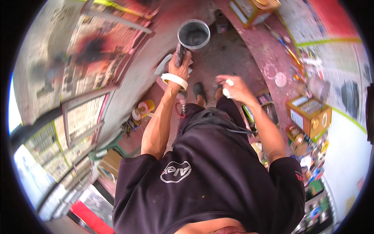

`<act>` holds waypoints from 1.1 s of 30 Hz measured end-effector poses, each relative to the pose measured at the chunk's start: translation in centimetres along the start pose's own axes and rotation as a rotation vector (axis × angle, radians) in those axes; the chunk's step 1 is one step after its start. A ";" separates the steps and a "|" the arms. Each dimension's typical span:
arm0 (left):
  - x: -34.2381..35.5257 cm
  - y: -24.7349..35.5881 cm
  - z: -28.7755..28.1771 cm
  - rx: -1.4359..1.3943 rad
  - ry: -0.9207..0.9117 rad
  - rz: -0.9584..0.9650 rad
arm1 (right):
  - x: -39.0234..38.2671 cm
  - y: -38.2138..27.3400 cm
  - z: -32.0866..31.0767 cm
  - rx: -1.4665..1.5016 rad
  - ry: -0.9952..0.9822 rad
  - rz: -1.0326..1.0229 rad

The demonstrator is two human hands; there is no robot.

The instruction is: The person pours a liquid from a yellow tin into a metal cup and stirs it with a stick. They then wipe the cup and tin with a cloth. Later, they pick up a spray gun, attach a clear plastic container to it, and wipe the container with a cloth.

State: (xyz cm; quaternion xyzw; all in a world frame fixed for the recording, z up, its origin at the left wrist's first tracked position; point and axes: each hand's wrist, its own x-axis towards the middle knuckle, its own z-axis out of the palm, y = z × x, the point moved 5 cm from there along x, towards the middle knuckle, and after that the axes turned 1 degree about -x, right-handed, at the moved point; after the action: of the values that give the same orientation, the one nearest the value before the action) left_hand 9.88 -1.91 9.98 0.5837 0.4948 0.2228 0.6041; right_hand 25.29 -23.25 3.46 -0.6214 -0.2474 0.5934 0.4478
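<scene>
My left hand (180,67) reaches forward, fingers closed around the dark body of what looks like a paint spray gun (179,54). Its round grey cup (194,35) is uncovered, and the inside looks dark grey. Below the wrist, a metal hose fitting (184,110) with a red hose shows, partly hidden by my forearm. A roll of masking tape (174,80) sits around my left wrist like a bracelet. To the right, my right hand (237,89) is raised apart from the cup. Its curled fingers hold a crumpled white wad (226,93), either cloth or paper.
Newspaper-masked panels (83,101) in wooden frames stand at left. On the right, a reddish bench (259,54) carries rectangular tins (309,117), tools and several small cans. A yellow-and-white can (146,108) lies at left near a green stool (111,145). My feet (200,90) are below.
</scene>
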 end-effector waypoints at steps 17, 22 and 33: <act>-26.1 -4.9 -32.7 -0.922 1.396 0.042 | -5.7 -2.8 28.6 -0.359 -0.861 -0.107; -40.4 -12.5 -35.3 -1.103 1.659 0.006 | -11.4 2.0 36.3 -0.435 -0.913 -0.204; -69.3 -24.6 -35.7 -1.098 2.086 -0.194 | -11.5 8.2 46.1 -0.999 -0.933 -0.578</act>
State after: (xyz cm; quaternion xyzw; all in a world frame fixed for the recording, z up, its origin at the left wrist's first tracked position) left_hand -56.80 -48.64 16.75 -0.2582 0.6289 0.7275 0.0925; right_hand -22.76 -24.72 7.32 -0.3444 -0.8060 0.4712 0.0985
